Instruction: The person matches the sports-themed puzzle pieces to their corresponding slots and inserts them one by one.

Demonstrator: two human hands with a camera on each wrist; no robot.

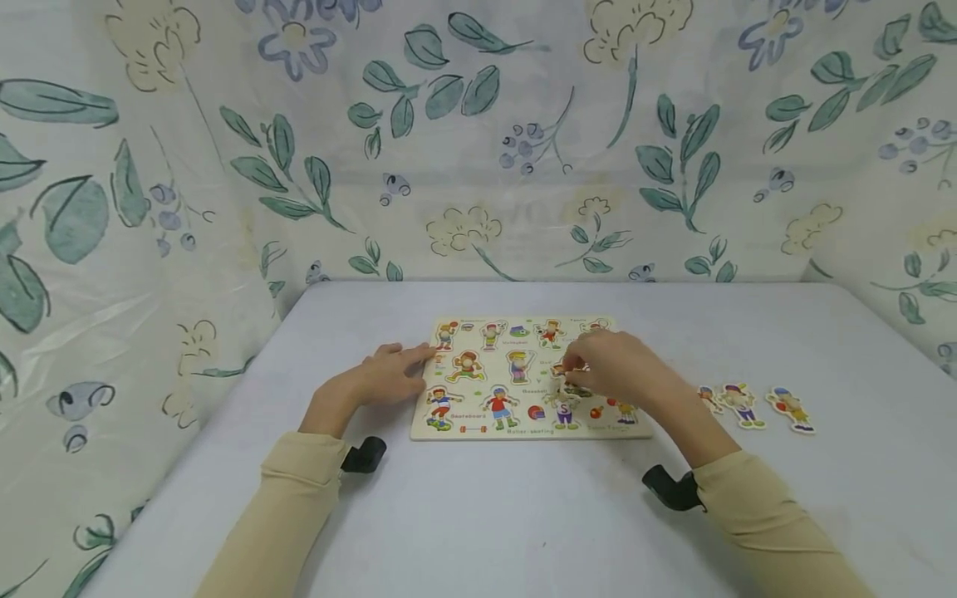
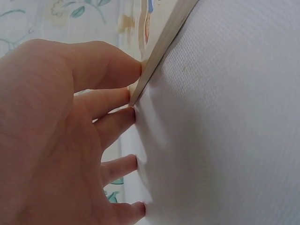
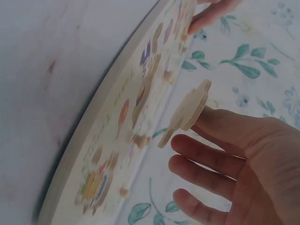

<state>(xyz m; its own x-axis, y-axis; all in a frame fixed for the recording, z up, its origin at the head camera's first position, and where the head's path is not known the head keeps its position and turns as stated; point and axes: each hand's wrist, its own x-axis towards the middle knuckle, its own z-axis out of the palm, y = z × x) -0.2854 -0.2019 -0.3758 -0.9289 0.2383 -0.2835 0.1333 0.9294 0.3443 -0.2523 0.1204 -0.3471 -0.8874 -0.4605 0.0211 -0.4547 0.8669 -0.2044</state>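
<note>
A wooden puzzle board (image 1: 478, 438) with printed sports figures lies flat on the table. My left hand (image 1: 381, 375) is at its left edge; in the left wrist view its thumb (image 2: 126, 70) and two fingertips meet the board's corner while other fingertips rest on the tabletop. Over the board's right part, my right hand (image 1: 616, 365) pinches a flat wooden puzzle piece (image 3: 187, 112) between thumb and fingers. This piece shows its plain wood side in the right wrist view and is tilted above the board. Several figure pieces sit on the board, some with small knobs.
Right of the board lie loose figure pieces: one with a purple top (image 1: 740, 407), one in yellow (image 1: 790, 409) and another partly behind the right forearm (image 1: 708, 400). The white table (image 1: 523, 515) ends at a floral curtain (image 1: 478, 166) behind and at both sides.
</note>
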